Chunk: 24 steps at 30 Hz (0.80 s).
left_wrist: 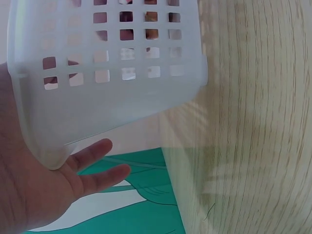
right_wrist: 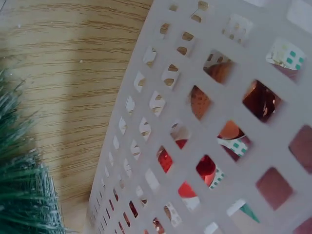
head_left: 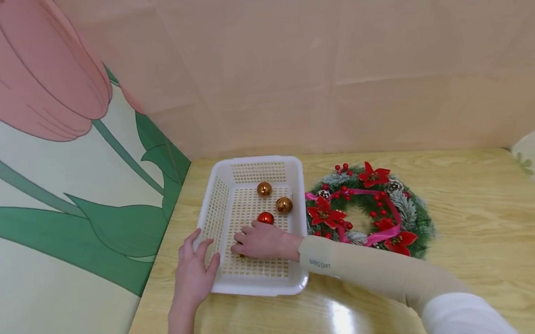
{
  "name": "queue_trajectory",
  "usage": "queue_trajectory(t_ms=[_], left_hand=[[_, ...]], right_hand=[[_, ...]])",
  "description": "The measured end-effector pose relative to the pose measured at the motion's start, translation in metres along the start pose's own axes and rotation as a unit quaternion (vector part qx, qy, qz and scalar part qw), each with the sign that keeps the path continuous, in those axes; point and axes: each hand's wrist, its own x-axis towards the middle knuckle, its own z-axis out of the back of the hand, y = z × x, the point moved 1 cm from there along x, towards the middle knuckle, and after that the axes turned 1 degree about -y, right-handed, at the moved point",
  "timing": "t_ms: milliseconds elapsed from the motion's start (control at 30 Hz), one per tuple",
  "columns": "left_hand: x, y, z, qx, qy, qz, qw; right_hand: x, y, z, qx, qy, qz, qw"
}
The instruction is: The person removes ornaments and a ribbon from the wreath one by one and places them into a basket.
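My left hand lies at the near-left rim of a white plastic basket. Its fingers are fairly straight and spread, some outside the wall and others reaching over the rim. Inside the basket, my right hand faces back up, fingers bent down over a gold bauble. Only a bit of that bauble shows below the fingers; the hand covers the rest. Touching distance from the right hand's knuckles sits a red bauble. Two copper-coloured baubles lie farther back on the basket floor.
Close to the basket's right side lies a green wreath with red flowers, berries, pine cones and a pink ribbon. My right forearm crosses over its near edge. The wooden table meets a tulip-painted wall on the left and a pinkish cloth behind.
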Motion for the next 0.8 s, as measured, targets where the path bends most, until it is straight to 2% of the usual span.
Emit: queue_trajectory(t_ms=[233, 467, 667, 800], left_hand=[[0.001, -0.001, 0.000, -0.001, 0.007, 0.006, 1.0000], [0.003, -0.004, -0.002, 0.001, 0.013, 0.014, 0.9998], [0.003, -0.004, 0.001, 0.001, 0.015, 0.015, 0.9998], [0.001, -0.002, 0.003, 0.002, 0.023, 0.022, 0.9995]], right_hand=[[-0.004, -0.001, 0.000, 0.004, -0.006, -0.007, 1.0000], [-0.026, -0.016, 0.011, 0.057, -0.021, -0.040, 0.9973], [-0.060, -0.035, 0.034, 0.069, -0.083, -0.062, 0.9922], [-0.090, -0.051, 0.044, 0.102, -0.152, -0.080, 0.9798]])
